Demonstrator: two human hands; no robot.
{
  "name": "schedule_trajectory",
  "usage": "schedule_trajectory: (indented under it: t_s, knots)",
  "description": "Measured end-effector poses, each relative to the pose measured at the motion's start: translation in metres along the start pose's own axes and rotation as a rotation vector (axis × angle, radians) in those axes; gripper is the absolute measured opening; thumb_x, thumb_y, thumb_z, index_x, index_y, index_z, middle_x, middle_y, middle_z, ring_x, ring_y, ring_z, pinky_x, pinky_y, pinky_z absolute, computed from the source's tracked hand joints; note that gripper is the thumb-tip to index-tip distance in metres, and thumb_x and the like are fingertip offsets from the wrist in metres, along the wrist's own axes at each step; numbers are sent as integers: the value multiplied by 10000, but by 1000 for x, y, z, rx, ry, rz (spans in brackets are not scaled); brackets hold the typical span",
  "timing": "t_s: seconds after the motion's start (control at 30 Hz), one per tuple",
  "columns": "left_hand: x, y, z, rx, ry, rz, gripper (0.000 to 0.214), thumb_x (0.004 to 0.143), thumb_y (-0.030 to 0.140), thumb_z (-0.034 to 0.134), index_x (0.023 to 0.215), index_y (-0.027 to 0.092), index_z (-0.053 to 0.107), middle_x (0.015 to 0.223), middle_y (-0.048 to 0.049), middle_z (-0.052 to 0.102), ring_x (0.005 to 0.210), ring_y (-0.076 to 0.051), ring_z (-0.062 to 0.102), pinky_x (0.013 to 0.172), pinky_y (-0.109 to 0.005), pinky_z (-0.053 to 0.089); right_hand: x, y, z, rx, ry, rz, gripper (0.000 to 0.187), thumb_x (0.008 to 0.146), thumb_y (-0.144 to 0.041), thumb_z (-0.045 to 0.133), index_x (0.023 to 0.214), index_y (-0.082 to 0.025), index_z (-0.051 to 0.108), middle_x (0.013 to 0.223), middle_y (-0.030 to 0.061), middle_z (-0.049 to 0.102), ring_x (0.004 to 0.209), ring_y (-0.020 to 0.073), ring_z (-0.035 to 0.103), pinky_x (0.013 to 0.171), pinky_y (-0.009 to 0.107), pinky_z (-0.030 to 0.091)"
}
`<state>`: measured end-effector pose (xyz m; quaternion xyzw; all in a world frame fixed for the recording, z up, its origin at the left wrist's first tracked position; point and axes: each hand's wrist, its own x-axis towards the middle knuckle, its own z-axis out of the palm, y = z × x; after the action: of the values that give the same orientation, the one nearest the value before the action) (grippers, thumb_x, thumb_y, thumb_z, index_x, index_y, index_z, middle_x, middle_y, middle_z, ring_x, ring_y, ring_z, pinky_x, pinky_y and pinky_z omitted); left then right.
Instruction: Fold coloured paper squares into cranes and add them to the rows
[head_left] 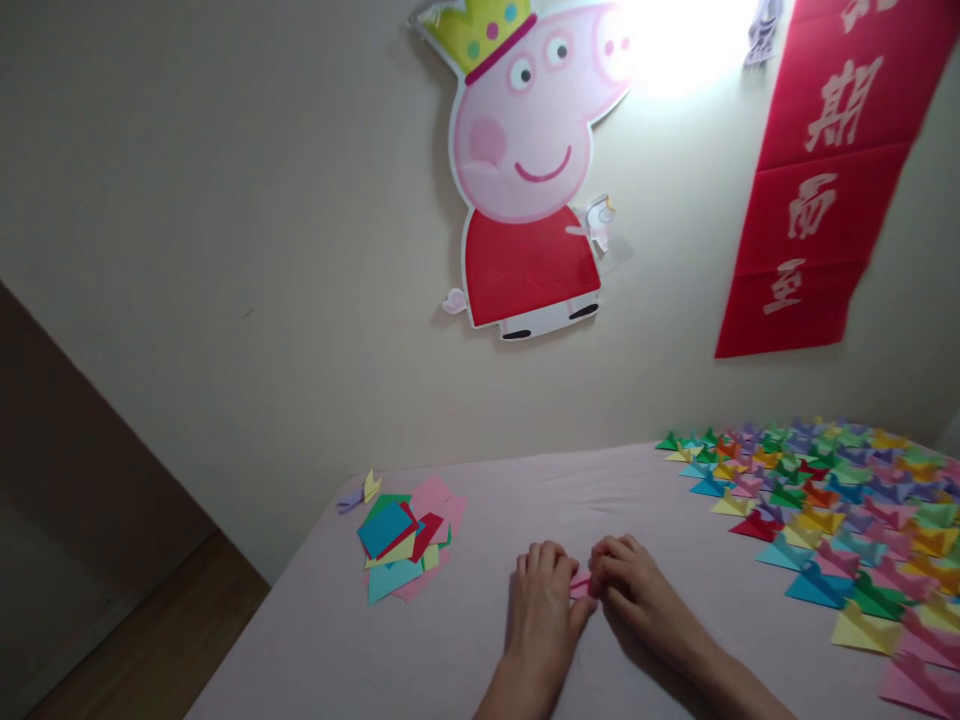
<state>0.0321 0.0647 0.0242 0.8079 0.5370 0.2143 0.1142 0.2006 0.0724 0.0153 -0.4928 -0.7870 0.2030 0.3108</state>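
My left hand (541, 600) and my right hand (630, 585) rest side by side on the pale pink tabletop (525, 490), fingers curled down. Between them they press a small pink folded paper (580, 585), of which only a sliver shows. To the left lies a loose pile of coloured paper squares (405, 545). Two small folded paper shapes, one yellow (372, 484) and one lilac (349, 498), sit beside that pile.
Several rows of folded paper shapes (832, 510) in many colours cover the right part of the table. The table stands against a wall with a cartoon pig cut-out (525, 170) and a red banner (825, 170). The table's left edge drops to a wooden floor (165, 650).
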Motion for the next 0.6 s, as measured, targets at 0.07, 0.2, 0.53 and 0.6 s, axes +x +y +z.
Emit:
schedule_trajectory:
  t_s: [0.07, 0.2, 0.53, 0.6]
  knots:
    - [1, -1, 1, -5, -14, 4, 161, 860, 231, 696, 1008, 228, 633, 1072, -12, 604, 1021, -226, 506, 874, -347, 389, 0, 3, 0, 67, 12, 22, 197, 743, -90, 447, 725, -232, 584, 870, 34, 636, 904, 228, 535, 834, 358, 445]
    - [2, -1, 0, -28, -18, 29, 206, 854, 229, 720, 1031, 227, 615, 1062, -5, 608, 999, -223, 507, 865, -354, 379, 0, 4, -2, 97, -16, 49, 195, 769, -117, 466, 820, -239, 609, 894, 40, 640, 918, 238, 532, 843, 374, 443]
    - [0, -8, 1, -58, 45, 83, 63, 914, 207, 648, 969, 230, 626, 977, 4, 630, 943, -202, 524, 837, -341, 363, 0, -3, -6, 59, -58, 27, 139, 838, -170, 503, 772, -233, 608, 910, 39, 650, 933, 230, 548, 879, 385, 427]
    - [0, -8, 1, -91, 45, 86, 136, 879, 244, 698, 991, 231, 623, 979, 7, 630, 943, -205, 523, 836, -340, 364, 2, -3, -6, 71, -58, 29, 140, 850, -186, 498, 760, -229, 596, 892, 39, 651, 919, 229, 555, 873, 385, 424]
